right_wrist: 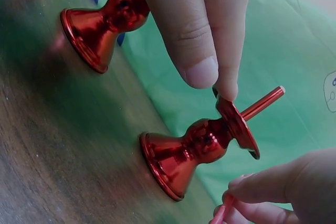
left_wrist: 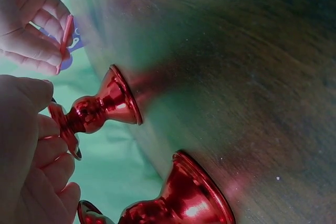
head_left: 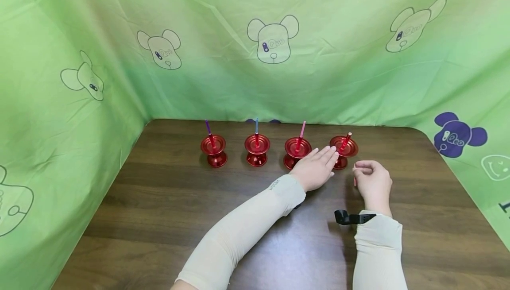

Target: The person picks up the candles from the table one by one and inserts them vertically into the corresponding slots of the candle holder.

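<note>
My left hand [head_left: 317,170] stretches its straight fingers to the rim of the rightmost red candle holder [right_wrist: 203,141]. That holder stands upright and has a short red tube [right_wrist: 264,103] rising from its dish, with nothing in the tube's top. To its right, my right hand [head_left: 373,183] pinches a thin pinkish-red candle [left_wrist: 65,44] between thumb and fingers, apart from the holder. Just behind the left hand's wrist is another red holder [head_left: 298,147] carrying a pink candle [head_left: 303,129].
Farther left in the same row, one red holder [head_left: 256,145] bears a blue candle [head_left: 256,126] and another [head_left: 213,146] a purple candle [head_left: 208,127]. They stand on a brown wooden table [head_left: 159,219]. A green printed curtain [head_left: 219,73] hangs behind and at the sides.
</note>
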Tool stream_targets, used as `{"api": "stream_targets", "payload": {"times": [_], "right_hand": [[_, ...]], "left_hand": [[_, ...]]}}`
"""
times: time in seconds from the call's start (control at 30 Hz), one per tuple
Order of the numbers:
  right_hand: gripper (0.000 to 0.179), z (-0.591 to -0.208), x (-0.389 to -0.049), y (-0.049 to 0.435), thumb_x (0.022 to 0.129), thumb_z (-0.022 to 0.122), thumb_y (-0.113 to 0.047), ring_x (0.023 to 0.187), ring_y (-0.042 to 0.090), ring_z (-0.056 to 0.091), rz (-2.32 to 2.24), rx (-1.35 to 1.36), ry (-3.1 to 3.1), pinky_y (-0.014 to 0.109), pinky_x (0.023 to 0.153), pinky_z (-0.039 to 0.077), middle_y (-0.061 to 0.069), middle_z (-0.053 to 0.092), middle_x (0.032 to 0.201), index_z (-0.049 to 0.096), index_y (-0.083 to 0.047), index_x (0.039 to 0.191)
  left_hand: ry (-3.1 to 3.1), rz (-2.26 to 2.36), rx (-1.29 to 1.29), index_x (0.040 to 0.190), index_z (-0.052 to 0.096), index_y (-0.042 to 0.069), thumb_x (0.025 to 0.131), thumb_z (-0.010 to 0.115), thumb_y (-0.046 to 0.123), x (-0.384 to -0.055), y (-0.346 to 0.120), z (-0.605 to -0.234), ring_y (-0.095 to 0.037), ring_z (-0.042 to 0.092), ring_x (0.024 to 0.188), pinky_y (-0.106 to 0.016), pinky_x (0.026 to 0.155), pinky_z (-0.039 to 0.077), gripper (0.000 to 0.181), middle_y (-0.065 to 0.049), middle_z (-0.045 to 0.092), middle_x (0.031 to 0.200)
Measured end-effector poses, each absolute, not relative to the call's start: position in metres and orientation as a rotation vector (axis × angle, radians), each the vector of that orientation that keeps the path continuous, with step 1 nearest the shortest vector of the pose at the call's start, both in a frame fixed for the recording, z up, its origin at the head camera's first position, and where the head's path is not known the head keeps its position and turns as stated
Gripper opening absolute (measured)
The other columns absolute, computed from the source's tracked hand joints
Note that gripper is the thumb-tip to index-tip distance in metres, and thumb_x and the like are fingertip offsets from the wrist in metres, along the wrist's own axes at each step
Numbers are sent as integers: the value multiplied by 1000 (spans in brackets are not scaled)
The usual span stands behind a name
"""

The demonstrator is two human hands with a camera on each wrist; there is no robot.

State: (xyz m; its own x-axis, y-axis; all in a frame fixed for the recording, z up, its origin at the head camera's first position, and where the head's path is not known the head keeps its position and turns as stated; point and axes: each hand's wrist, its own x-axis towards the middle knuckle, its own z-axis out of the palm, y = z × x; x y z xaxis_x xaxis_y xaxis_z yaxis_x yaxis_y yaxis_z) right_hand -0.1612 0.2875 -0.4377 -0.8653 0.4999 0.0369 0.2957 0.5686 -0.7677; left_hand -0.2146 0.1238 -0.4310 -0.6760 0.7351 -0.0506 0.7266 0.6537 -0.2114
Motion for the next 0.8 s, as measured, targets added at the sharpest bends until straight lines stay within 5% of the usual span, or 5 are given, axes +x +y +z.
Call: {"api": "stream_targets", "payload": {"times": [0.2, 0.6, 0.8], "right_hand": [[24, -439, -162, 285, 98, 63, -14, 58, -15, 51, 1177, -650, -2495, 22, 69, 39, 18, 75, 102, 70, -3, 119], [24, -436, -166, 280, 98, 66, -13, 66, -18, 54, 1216, -610, -2287, 8, 65, 43, -6, 71, 91, 74, -4, 118], [24, -432, -165, 275, 99, 66, -13, 72, -15, 55, 1234, -580, -2184, 6, 69, 45, 7, 74, 103, 72, -2, 118]], "left_hand": [[-2819, 331, -1247, 164, 18, 18, 111, 32, 44, -214, 124, -432, -12, 10, 155, -30, 124, 14, 61, 2, 13, 170], [-2810, 332, -1242, 164, 20, 19, 111, 33, 44, -214, 124, -431, -12, 12, 155, -30, 124, 15, 60, 2, 14, 170], [-2802, 340, -1247, 164, 21, 18, 110, 34, 44, -214, 125, -433, -13, 13, 155, -31, 124, 16, 61, 2, 15, 170]]}}
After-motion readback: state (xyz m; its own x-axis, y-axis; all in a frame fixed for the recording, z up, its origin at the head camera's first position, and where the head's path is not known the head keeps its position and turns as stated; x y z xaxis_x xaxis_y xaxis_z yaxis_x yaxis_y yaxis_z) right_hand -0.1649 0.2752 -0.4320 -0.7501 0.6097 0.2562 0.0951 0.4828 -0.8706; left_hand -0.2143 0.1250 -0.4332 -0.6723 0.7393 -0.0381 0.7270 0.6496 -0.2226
